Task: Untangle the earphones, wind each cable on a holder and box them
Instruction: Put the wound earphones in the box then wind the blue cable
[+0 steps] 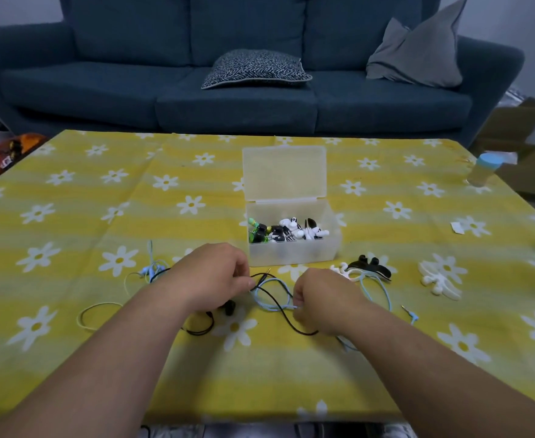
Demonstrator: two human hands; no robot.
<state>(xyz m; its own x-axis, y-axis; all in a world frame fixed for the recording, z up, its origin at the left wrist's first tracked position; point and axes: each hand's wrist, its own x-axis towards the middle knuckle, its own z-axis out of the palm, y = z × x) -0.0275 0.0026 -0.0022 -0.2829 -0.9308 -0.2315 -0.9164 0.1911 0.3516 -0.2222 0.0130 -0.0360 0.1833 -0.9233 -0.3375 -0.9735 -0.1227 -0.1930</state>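
A tangle of earphone cables lies on the yellow flowered tablecloth (102, 358) in front of me. My left hand (211, 276) pinches the black cable (286, 317) near its plug. My right hand (318, 300) is closed on the light blue cable (271, 297), which loops under the black one. More blue and pale yellow cable (102, 306) trails to the left. An open clear plastic box (291, 254) behind the hands holds several wound earphones. A black holder (372, 267) and white holders (438, 278) lie to the right.
A bottle with a blue cap (482, 170) stands at the table's far right edge. A small white paper scrap (457, 226) lies on the right. A blue sofa (244, 90) with cushions stands behind the table. Cardboard boxes (519, 143) sit at the right.
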